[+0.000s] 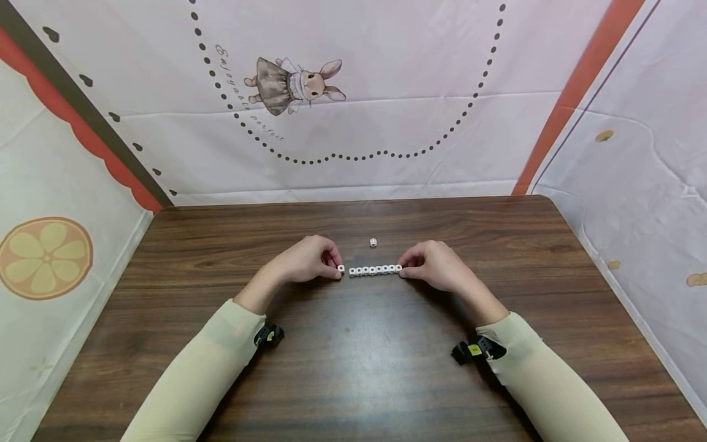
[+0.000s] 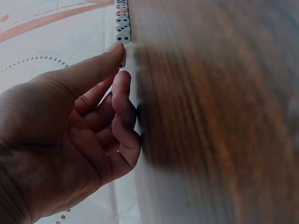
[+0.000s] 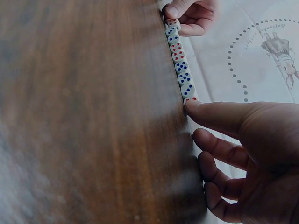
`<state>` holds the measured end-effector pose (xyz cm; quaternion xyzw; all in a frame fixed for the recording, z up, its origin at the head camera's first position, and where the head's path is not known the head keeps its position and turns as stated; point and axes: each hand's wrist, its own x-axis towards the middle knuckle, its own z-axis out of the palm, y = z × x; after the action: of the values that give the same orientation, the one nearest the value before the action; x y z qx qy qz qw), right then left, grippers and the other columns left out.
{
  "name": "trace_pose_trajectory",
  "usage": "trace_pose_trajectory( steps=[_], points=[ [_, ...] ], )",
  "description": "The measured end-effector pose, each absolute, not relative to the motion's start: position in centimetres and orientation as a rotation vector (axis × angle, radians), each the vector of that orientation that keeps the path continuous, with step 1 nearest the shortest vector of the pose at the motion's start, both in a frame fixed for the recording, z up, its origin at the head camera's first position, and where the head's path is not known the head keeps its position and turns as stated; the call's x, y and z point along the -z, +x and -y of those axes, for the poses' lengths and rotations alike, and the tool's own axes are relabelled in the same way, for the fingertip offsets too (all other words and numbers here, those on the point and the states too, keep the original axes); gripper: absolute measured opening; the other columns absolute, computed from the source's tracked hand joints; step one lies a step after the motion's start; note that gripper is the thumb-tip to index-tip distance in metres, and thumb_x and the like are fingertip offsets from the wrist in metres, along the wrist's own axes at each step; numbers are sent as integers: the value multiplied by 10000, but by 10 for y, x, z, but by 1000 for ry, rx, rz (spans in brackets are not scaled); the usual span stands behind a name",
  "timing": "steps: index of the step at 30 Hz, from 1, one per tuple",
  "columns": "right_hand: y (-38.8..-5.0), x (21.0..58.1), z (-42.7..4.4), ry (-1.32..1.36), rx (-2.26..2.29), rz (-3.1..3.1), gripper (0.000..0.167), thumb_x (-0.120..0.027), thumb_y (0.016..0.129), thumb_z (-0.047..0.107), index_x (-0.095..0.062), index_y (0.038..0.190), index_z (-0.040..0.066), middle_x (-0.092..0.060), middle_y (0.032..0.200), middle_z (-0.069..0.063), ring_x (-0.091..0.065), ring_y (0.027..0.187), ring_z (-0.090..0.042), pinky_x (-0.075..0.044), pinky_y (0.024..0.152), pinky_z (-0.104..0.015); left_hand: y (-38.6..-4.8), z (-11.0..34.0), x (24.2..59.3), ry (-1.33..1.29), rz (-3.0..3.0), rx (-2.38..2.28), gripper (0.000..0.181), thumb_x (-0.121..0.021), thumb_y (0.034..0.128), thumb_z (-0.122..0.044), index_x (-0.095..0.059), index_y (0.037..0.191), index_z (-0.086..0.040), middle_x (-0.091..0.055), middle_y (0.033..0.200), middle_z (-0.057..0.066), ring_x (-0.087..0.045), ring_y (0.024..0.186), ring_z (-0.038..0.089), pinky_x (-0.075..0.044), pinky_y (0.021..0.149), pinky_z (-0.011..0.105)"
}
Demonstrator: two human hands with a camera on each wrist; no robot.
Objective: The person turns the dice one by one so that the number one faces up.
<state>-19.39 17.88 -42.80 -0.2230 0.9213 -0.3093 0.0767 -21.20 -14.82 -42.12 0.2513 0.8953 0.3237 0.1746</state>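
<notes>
A straight row of several white dice (image 1: 372, 271) lies across the middle of the table, with blue and red pips on the sides seen in the right wrist view. Just off its left end, my left hand (image 1: 308, 259) pinches a single die (image 1: 340, 269) between thumb and finger; a small gap parts it from the row. At the opposite end, my right hand (image 1: 439, 264) grips the last die (image 1: 399, 268), its thumb (image 3: 195, 108) covering most of that side. Behind the row sits a lone die (image 1: 373, 242), touched by neither hand.
The brown wood-grain table (image 1: 353, 368) has a patterned cloth (image 1: 386, 123) hanging behind it and at both sides. Black wrist devices are strapped over both pale sleeves, the left device (image 1: 269, 335) and the right device (image 1: 477, 350) both above the tabletop.
</notes>
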Motion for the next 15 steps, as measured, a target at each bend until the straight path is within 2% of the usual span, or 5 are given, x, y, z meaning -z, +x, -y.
trace_pose_trajectory(
  steps=[15],
  points=[
    [-194,429,-179,-666,933,-2759,76,-872,900,203,-829,958,180,-699,793,107,-611,739,-108,-487,709,-351,-209,141,423,753,-2552,-860,169,-896,878,-180,-732,902,-149,-684,820,-48,-623,779,120,-503,761,319]
  ],
)
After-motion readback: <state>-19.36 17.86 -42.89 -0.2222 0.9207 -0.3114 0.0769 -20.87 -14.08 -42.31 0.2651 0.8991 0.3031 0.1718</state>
